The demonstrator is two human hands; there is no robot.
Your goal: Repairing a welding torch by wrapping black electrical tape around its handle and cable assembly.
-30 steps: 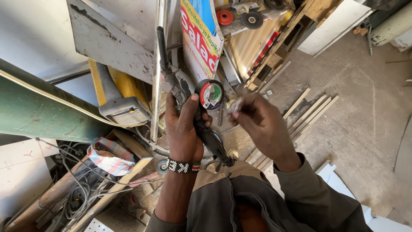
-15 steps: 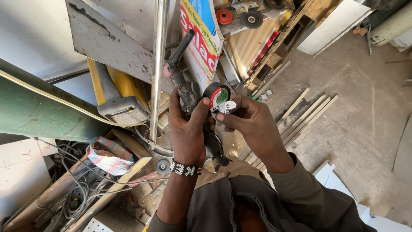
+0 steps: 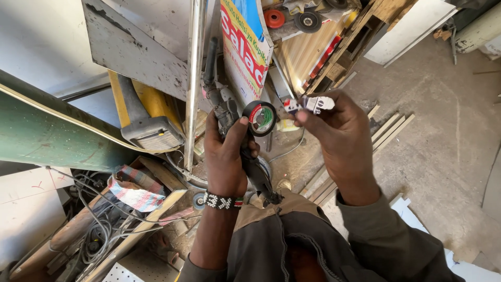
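Note:
My left hand (image 3: 225, 156) grips a dark angle grinder body (image 3: 224, 107) upright, thumb pressing a black roll of tape (image 3: 261, 118) with a red and green core against it. A beaded bracelet (image 3: 222, 201) circles that wrist. My right hand (image 3: 342, 136) is raised to the right of the roll and pinches a small white, red and blue plug-like piece (image 3: 312, 103) between its fingertips. The grinder's cable (image 3: 259, 180) runs down toward my lap.
A shiny metal pole (image 3: 194, 78) stands just left of the grinder. A yellow power tool (image 3: 143, 122) and green sheet (image 3: 47, 130) lie left. Tangled wires (image 3: 96, 230) fill a wooden box at lower left. Wooden strips (image 3: 386, 128) lie on the concrete floor (image 3: 443, 130).
My right hand has moved away from the tape roll, up and to the right, carrying the small white piece. My left hand keeps holding the grinder and roll.

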